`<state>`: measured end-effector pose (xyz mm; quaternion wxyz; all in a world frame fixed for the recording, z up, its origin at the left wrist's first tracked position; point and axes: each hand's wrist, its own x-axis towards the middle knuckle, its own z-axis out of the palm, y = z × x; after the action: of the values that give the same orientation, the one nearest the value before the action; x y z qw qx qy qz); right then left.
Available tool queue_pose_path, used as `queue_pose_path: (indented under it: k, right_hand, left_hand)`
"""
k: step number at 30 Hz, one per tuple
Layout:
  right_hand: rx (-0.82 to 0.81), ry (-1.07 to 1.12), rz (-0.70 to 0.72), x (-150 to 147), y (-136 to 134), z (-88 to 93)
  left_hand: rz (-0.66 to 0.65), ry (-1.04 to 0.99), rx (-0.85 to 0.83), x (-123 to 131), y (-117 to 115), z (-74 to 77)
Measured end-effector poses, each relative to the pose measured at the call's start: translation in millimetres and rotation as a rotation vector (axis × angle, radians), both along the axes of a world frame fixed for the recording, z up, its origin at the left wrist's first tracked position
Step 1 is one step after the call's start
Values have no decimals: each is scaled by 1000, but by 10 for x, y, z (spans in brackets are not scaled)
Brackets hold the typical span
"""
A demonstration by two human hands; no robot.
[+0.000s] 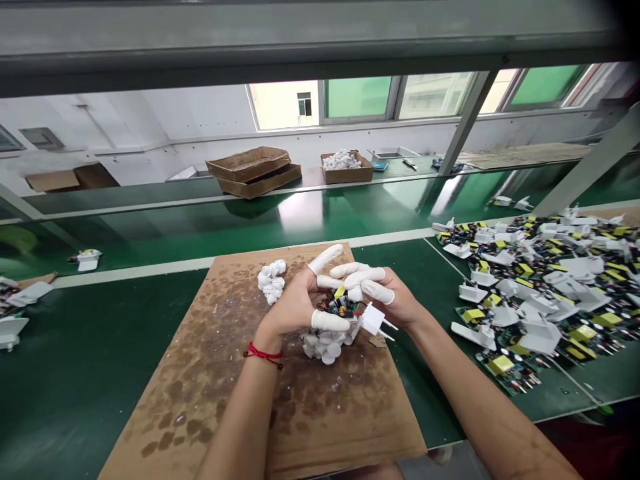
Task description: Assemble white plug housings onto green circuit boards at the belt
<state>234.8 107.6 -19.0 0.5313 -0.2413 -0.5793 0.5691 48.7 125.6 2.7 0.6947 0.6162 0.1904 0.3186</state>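
My left hand (305, 300), with white finger covers and a red bracelet, grips a small circuit board (341, 305) between thumb and fingers. My right hand (385, 293), also in finger covers, has its fingers closed at the board's upper right side, around a small white piece (355, 294). A white plug part with two pins (374, 320) sticks out at the board's right. Under the hands lies a pile of white round pieces (326, 347) on the stained cardboard sheet (220, 373). A second pile of white pieces (271, 281) rests left of my left hand.
Many circuit boards with white plug parts (543, 327) cover the right bench. More boards (15, 310) are at the far left. Beyond the green belt (240, 223) stand stacked cardboard trays (255, 175) and a box of white pieces (349, 175). A metal post (467, 123) rises behind.
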Motion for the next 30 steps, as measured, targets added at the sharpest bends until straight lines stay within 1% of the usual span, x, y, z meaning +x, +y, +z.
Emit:
queue_pose_path:
  k: [2, 4, 8, 10, 14, 17, 20, 23, 26, 30]
  right_hand:
    - [29, -9, -14, -19, -8, 9]
    - [37, 8, 3, -37, -19, 12]
    - [4, 68, 140, -53, -44, -6]
    - [-7, 81, 166, -53, -53, -18]
    - [18, 35, 158, -54, -58, -31]
    - [33, -14, 139, -60, -58, -35]
    - [63, -53, 138, -53, -65, -34]
    - [132, -59, 173, -41, -78, -11]
    - [201, -29, 231, -39, -88, 20]
    - [213, 20, 278, -44, -79, 22]
  left_hand:
    - [-9, -11, 5, 16, -4, 2]
    - [-24, -10, 18, 28, -13, 6]
    - [-34, -6, 43, 44, -47, 30]
    - [-44, -14, 43, 47, -70, 49]
    - [-47, -20, 32, 44, -100, 74]
    - [-64, -48, -10, 40, -96, 63]
    - [-56, -82, -30, 34, -77, 40]
    - [-31, -107, -27, 31, -62, 32]
    - [-40, -138, -31, 36, -67, 50]
    - [-73, -150, -74, 50, -96, 76]
